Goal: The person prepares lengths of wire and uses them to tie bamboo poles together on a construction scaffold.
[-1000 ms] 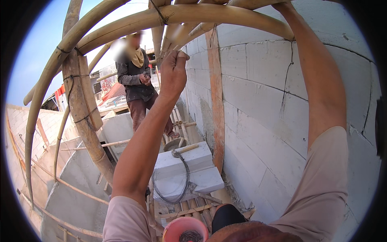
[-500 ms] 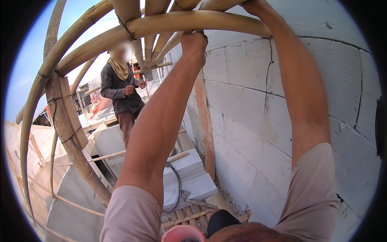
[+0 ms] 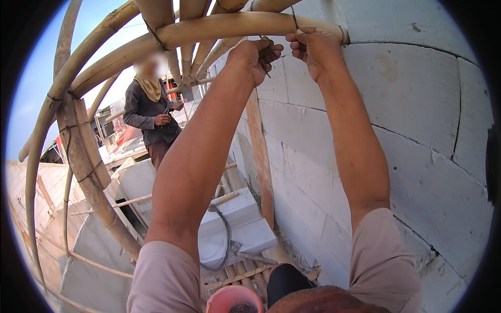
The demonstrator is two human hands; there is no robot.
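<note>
Where the thin dark wire (image 3: 295, 18) crosses the thick, yellow-brown bamboo pole (image 3: 224, 28) near 12 o'clock, the right hand (image 3: 315, 49) has thumb and forefinger pinched together on its lower end, just below the pole. The left hand (image 3: 262, 58), also near 12 o'clock and just beside the right, has its fingers loosely curled; a short dark strand (image 3: 269, 76) pokes out beneath them, but I cannot tell whether they grip it. More straight bamboo poles (image 3: 193, 10) run above and behind the first, toward 11 o'clock.

Down at 6 o'clock sits a round pink plastic bucket (image 3: 213, 301) with greyish contents too blurred to name. Beyond it, also at 6 o'clock, a coil of thin dark wire (image 3: 228, 237) lies against white rectangular blocks (image 3: 253, 237). A wall of large pale-grey blocks (image 3: 407, 94) fills the side from 1 to 4 o'clock. A stout brown wooden post (image 3: 86, 156) leans at 9 o'clock. Farther off, at 10 o'clock, a co-worker in a dark long-sleeved top (image 3: 148, 112) stands with both hands before the body.
</note>
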